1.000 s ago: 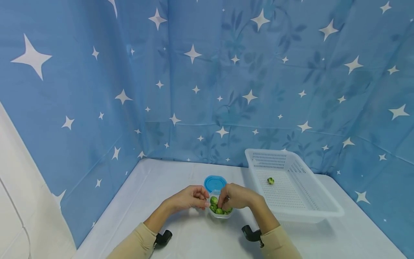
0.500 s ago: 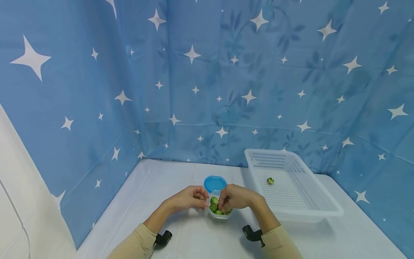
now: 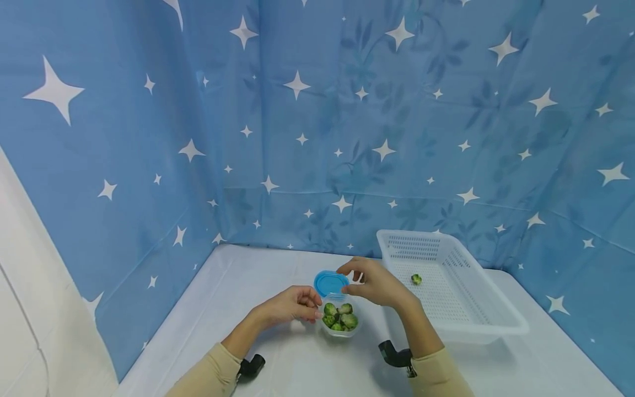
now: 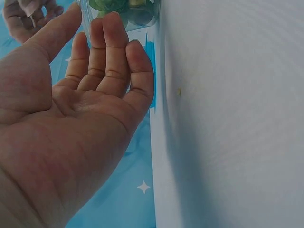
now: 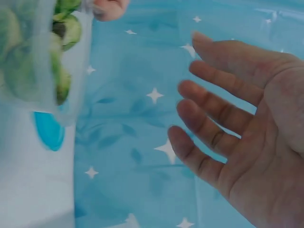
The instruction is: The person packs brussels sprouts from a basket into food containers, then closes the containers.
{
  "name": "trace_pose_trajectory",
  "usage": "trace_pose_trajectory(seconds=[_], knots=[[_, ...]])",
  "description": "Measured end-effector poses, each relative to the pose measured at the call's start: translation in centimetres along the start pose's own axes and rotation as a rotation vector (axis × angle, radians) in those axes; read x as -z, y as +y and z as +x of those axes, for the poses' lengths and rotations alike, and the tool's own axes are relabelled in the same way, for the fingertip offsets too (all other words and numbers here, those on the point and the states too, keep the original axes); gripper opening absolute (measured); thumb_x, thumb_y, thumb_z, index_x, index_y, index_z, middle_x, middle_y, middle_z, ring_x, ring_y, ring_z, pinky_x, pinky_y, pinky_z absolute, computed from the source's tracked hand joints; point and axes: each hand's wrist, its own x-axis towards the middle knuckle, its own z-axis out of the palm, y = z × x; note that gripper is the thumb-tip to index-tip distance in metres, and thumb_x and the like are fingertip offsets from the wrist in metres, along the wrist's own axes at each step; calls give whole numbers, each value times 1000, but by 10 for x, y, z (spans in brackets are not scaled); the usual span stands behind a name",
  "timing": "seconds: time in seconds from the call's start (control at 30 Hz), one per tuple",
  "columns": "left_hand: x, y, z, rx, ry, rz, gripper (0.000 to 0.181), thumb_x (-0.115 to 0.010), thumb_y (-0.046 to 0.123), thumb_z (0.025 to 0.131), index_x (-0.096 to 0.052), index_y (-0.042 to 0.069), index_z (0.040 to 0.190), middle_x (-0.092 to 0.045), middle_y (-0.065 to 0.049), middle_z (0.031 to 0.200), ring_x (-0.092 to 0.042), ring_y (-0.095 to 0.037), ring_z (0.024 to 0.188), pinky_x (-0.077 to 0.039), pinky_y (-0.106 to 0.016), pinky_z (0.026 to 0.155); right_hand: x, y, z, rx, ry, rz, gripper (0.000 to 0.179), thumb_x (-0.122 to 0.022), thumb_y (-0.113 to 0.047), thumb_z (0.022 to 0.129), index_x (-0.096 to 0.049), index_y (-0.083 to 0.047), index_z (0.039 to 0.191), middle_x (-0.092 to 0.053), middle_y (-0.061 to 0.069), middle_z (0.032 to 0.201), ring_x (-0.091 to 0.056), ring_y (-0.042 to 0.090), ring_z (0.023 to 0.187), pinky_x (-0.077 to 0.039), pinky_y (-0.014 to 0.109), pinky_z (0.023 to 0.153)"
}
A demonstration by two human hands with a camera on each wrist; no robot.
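A small clear plastic container [image 3: 338, 334] stands on the table, filled with several green Brussels sprouts [image 3: 348, 320]. At its left side is my left hand [image 3: 291, 303]; in the left wrist view its thumb tip and relaxed fingers [image 4: 115, 57] lie right at the container's wall. My right hand [image 3: 375, 282] hovers above and to the right of the container, near the blue lid [image 3: 328, 283]. Seen from the right wrist, its fingers [image 5: 209, 111] are spread and loosely extended, with nothing between them. The lid lies just behind the container.
At the right stands a large white perforated basket [image 3: 458, 328] with a single Brussels sprout [image 3: 416, 279] on its floor. A white cloth [image 3: 258, 264] covers the table. Behind it hangs a blue curtain [image 3: 297, 165] with white stars.
My right hand has lifted out of the container and moved up and right, uncovering the sprouts. The left hand stays beside the container.
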Motion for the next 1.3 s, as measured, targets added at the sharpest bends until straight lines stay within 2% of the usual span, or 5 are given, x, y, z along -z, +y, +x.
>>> trace_pose_trajectory(seconds=[0.23, 0.4, 0.6, 0.9, 1.3], knots=[[-2, 2, 0, 8, 8, -2, 32, -70, 8, 99, -58, -9, 123, -69, -2, 91, -70, -18, 85, -60, -38, 81, 21, -25, -2, -60, 112, -93, 40, -76, -28, 97, -69, -16, 134, -66, 3, 131, -63, 20, 108, -56, 45, 91], [-3, 3, -1, 5, 9, 0, 32, -70, 8, 99, -58, -10, 123, -69, -2, 91, -70, -19, 85, -61, -39, 82, 39, -38, -2, -98, 104, -159, 44, -75, -32, 97, -67, -14, 137, -64, 7, 137, -64, 26, 113, -57, 44, 88], [-3, 2, 0, 0, 9, 0, 35, -71, 9, 99, -58, -10, 124, -68, -2, 92, -70, -18, 86, -61, -38, 82, 59, -34, -3, -148, 88, -223, 48, -74, -35, 98, -65, -14, 139, -62, 8, 139, -64, 28, 115, -58, 45, 86], [-3, -1, 1, -3, 17, 16, 35, -73, 11, 98, -59, -9, 123, -68, -2, 91, -69, -17, 83, -60, -36, 77, 82, 7, 1, -189, 112, -252, 48, -73, -34, 99, -65, -10, 139, -62, 16, 138, -63, 36, 113, -56, 50, 85], [-4, 3, -1, 2, 23, 24, 35, -74, 12, 97, -59, -8, 122, -69, -2, 89, -69, -18, 82, -58, -35, 74, 99, 75, -7, -370, 108, -250, 48, -69, -28, 101, -62, 0, 140, -58, 30, 141, -63, 46, 118, -55, 57, 90]])
